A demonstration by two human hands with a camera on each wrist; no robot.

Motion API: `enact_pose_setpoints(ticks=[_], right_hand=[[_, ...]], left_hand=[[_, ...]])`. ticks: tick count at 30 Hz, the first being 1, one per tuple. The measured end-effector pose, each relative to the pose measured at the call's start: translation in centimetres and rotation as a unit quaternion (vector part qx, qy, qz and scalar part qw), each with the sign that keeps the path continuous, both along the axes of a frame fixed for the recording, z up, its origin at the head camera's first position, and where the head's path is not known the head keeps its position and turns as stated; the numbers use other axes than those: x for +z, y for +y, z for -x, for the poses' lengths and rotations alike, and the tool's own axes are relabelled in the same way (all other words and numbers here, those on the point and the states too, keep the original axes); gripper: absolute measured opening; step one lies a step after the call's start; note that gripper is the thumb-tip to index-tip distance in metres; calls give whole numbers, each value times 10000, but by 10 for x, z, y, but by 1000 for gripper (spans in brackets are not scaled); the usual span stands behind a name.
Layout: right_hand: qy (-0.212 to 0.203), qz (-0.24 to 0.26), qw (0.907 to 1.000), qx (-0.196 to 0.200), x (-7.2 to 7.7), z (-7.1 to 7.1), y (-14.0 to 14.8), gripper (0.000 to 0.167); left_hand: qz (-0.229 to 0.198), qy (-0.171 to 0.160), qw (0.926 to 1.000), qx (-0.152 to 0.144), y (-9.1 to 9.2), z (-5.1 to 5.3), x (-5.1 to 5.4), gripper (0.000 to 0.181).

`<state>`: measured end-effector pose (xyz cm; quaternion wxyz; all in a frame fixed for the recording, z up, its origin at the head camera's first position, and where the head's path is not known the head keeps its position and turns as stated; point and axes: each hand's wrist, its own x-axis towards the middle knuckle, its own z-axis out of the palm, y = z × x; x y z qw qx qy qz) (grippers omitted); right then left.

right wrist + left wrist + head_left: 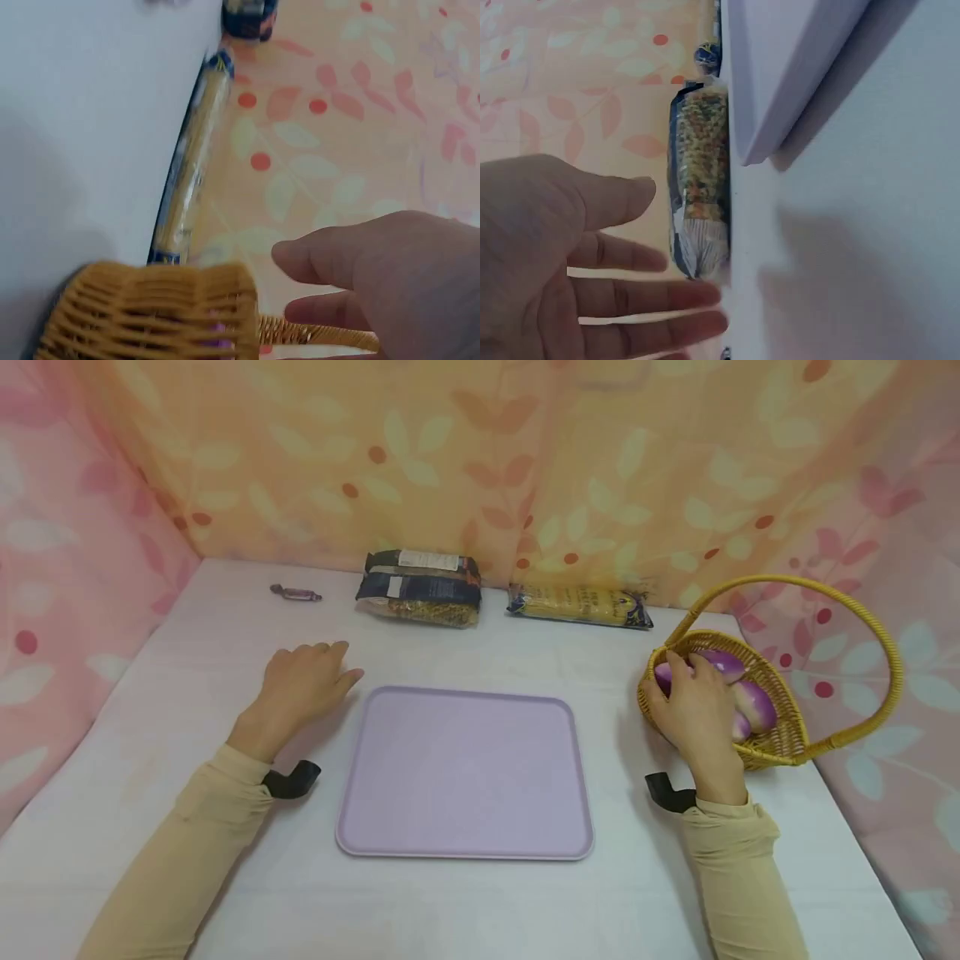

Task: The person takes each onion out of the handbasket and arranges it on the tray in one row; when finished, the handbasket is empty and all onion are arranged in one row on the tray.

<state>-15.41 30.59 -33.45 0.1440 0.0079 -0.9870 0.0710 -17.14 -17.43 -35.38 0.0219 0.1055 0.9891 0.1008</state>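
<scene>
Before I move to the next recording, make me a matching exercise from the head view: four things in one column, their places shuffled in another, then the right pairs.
Things
1. flat lilac rectangular tray
2. small purple twist-wrapped sweet
3. long yellow plastic packet
4. bare right hand

Places
A. at the back, just right of the navy plastic bag
B. over the yellow wicker basket
C. mid-table, between the hands
D. at the back, left of that bag

Pairs: 1-C, 2-D, 3-A, 4-B

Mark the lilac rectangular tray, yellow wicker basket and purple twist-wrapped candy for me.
Lilac rectangular tray [465, 774], head view: bare middle.
Yellow wicker basket [788, 725], head view: inner right wall.
Purple twist-wrapped candy [299, 595], head view: wrapper's middle.
</scene>
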Motion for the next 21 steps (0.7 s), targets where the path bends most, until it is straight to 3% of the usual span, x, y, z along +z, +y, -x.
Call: enact_pose_setpoints(ticks=[2, 5, 9, 21], right_hand=[[-11, 59, 9997, -241, 0, 0, 7, 49], [-356, 60, 9983, -464, -2, 2, 13, 51], [-744, 101, 9952, -631, -4, 5, 17, 60], [-1266, 383, 9864, -972, -6, 18, 40, 72]], left_hand=[[-390, -239, 9989, -115, 0, 3, -4, 50], [-988, -697, 9923, -276, 1, 7, -13, 43], [-1432, -1017, 9829, -559, 2, 11, -23, 35], [-1780, -1153, 9732, -889, 5, 15, -31, 24]])
